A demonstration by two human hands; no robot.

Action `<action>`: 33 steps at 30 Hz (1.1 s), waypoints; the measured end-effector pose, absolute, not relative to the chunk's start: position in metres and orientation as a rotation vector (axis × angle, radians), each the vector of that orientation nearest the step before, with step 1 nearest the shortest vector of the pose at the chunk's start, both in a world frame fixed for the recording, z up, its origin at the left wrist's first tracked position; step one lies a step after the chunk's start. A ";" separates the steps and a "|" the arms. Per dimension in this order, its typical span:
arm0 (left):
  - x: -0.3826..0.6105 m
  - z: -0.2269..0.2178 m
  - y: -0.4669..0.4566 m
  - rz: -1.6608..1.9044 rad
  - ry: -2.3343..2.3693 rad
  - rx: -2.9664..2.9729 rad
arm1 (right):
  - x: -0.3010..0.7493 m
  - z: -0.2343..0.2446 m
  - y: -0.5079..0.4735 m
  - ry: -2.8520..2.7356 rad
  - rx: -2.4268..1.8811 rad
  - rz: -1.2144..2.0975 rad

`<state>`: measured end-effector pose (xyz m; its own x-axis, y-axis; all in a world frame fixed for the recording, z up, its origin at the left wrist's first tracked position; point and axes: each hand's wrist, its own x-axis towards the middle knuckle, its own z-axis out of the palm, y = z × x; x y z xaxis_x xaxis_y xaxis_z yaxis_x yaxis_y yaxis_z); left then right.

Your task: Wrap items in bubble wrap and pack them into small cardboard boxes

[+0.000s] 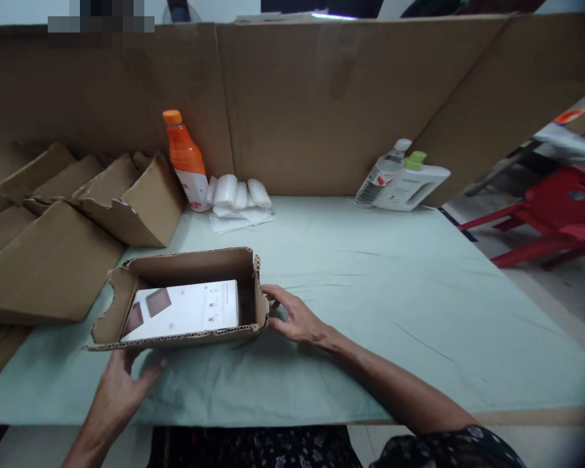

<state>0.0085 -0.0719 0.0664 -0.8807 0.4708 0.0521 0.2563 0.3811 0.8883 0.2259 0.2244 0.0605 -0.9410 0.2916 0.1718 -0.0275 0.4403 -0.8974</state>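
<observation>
An open corrugated cardboard tray box (195,262) lies on the pale green table cover in front of me. Flat inside it rests a white printed sheet (185,311). My left hand (121,383) sits under the box's near left edge, fingers curled up against it and holding it. At the box's right wall my right hand (295,316) rests with fingers spread, the fingertips touching the cardboard.
Folded cardboard boxes (49,221) are stacked at the left. An orange bottle (186,159), wrapped white rolls (238,194), a clear bottle (383,172) and a white jug (412,185) stand before a cardboard wall (322,97). A red chair (550,214) stands at the right.
</observation>
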 end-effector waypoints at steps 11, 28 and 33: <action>0.002 0.057 0.035 1.603 2.197 0.618 | 0.232 0.069 0.265 -2.219 -0.423 1.487; 0.010 0.004 0.076 1.581 2.372 0.678 | 0.123 0.077 0.418 -2.239 -0.761 0.892; 0.005 -0.007 0.071 1.542 2.355 0.646 | 0.042 0.067 0.442 -2.169 -0.919 0.848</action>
<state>0.0052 0.0707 -0.0066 -0.8695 0.4930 0.0305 0.2252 0.3407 0.9128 0.0422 0.4422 0.0671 -0.5607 0.7750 0.2914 0.3717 0.5501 -0.7478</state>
